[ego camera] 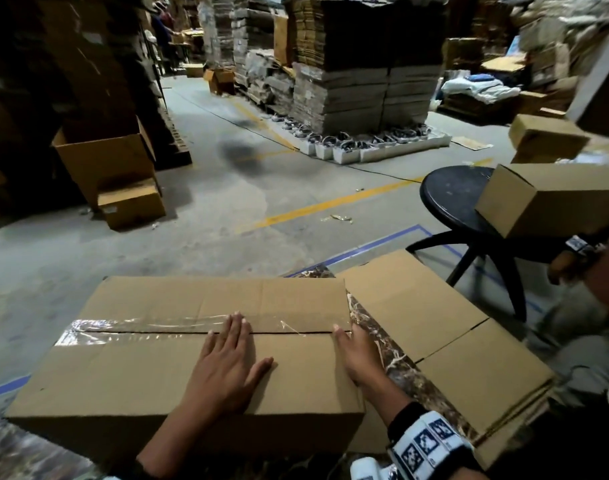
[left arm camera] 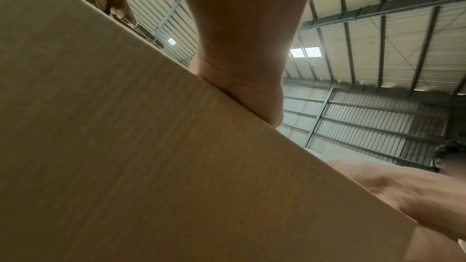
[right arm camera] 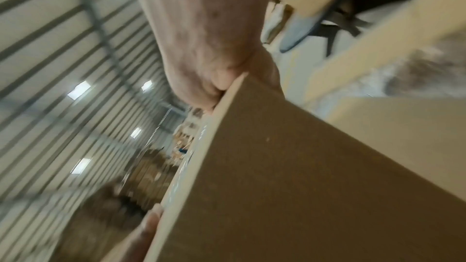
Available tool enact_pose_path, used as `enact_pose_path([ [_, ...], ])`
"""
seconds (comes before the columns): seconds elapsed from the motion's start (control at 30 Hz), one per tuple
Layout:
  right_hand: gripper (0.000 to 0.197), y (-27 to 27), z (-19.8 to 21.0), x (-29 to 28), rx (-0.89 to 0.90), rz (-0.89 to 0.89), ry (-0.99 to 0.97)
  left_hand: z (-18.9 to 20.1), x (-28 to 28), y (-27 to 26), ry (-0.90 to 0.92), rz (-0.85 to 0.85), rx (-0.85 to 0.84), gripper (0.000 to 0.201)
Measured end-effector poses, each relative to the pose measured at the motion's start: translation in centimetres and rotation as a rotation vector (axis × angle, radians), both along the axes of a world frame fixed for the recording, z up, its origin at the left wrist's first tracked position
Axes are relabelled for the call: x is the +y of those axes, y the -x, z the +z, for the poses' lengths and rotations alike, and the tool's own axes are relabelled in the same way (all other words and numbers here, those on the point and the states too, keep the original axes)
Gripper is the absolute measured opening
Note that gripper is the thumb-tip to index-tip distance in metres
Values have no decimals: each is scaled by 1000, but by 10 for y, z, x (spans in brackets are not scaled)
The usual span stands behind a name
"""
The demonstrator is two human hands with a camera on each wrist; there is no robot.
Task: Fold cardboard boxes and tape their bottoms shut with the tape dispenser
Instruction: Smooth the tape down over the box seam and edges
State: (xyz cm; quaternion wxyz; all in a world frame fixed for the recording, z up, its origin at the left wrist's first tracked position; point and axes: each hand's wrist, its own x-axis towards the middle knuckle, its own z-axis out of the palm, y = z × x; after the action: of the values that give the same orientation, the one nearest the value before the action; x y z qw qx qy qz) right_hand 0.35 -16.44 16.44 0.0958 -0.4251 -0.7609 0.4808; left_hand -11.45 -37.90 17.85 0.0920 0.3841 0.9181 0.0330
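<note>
Right wrist band (ego camera: 431, 441), checkered markers, nearest the lens at bottom edge. Right hand (ego camera: 356, 355) sits at the right end of the cardboard box (ego camera: 157, 372), thumb on top near the seam, fingers down over the end face and out of sight; it clasps the top corner. Left hand (ego camera: 227, 355) lies flat on the box top, fingers straight and together, tips on the clear tape (ego camera: 130, 329), thumb spread. Tape runs along the centre seam between the closed flaps, wrinkled at the far left end. Box rests on a marble-patterned table (ego camera: 393, 358). Flat cardboard blanks (ego camera: 434, 323) lie just right of it. Black stool (ego camera: 448, 195) beyond, a small closed box (ego camera: 556, 199) on it.
</note>
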Motion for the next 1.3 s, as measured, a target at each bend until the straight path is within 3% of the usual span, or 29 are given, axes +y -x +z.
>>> enact_pose_path([
  [0.1, 41, -5, 0, 4, 7, 34, 229, 4, 18, -12, 14, -39, 3, 121],
  [0.27, 80, -13, 20, 15, -138, 135, 457, 9, 48, -36, 19, -49, -8, 125],
  [0.3, 80, -14, 24, 17, -130, 132, 424, 10, 50, -39, 11, -47, -8, 124],
  [0.4, 69, -4, 27, 19, -17, 38, 89, 11, 54, -46, 8, -40, 8, 119],
  [0.47, 81, 6, 27, 10, -16, 52, -6, 10, 55, -48, 7, -26, 18, 116],
  [0.57, 94, 8, 22, 6, -85, 148, -54, 6, 57, -50, -14, 7, 32, 114],
  [0.67, 71, 2, 10, 17, -45, 161, -94, 5, 61, -54, -33, 28, 25, 119],
  [0.77, 44, -1, 7, 21, 44, 88, -115, 7, 65, -61, -23, 60, 23, 122],
  [0.87, 31, -1, 8, 22, 83, -28, -145, 8, 66, -63, -9, 82, 19, 120],
  [0.97, 37, -1, 10, 31, 65, -48, -158, 9, 70, -67, 7, 117, 25, 118],
  [1.17, 58, -4, 18, 25, 87, 218, 22, 6, 89, -76, 38, 54, 43, 117],
  [1.3, 46, -5, 15, 32, 12, 191, -88, 3, 93, -76, 20, 46, 32, 93],
])
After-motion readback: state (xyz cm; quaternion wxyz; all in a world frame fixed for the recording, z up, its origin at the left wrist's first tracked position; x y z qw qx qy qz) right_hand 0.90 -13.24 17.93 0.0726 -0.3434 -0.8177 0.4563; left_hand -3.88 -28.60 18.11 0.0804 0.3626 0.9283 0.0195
